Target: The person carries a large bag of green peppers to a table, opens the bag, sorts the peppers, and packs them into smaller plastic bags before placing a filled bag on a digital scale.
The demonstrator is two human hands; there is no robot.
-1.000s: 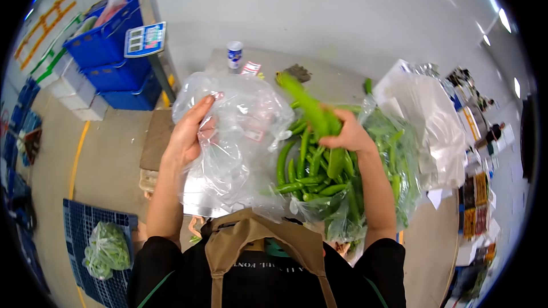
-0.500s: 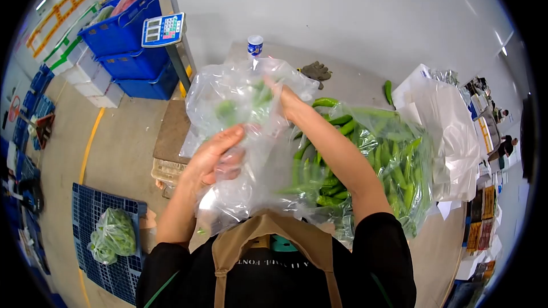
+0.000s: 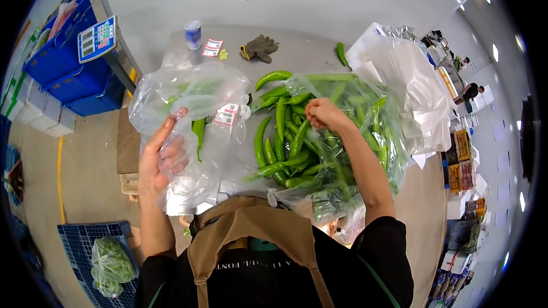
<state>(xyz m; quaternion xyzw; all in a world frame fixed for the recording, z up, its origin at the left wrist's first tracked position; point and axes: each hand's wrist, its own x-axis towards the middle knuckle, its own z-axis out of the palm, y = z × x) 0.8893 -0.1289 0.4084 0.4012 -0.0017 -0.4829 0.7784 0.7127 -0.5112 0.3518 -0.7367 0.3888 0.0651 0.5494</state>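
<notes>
My left hand [image 3: 158, 157] grips a clear plastic bag [image 3: 151, 100] on the table's left side, its fingers partly seen through the film. A few green peppers [image 3: 198, 131] show in and behind that bag. My right hand [image 3: 326, 115] is closed above a heap of long green peppers [image 3: 297, 137], beside the edge of a large clear bag [image 3: 371, 114] holding more of them. What its fingers hold, if anything, is hidden. Near the bag in my left hand lies a printed label [image 3: 226, 114].
Behind, on the table, are a blue-and-white cup [image 3: 193, 35], another label [image 3: 212, 48], a grey work glove [image 3: 260, 48] and a single pepper [image 3: 341, 54]. White plastic sheeting [image 3: 419, 102] is piled right. A scale display [image 3: 97, 39] stands left, by blue crates [image 3: 94, 88].
My right hand has left the small bag and moved right to the pepper heap. My left hand still holds the bag. The view has turned, so the surroundings sit further left.
</notes>
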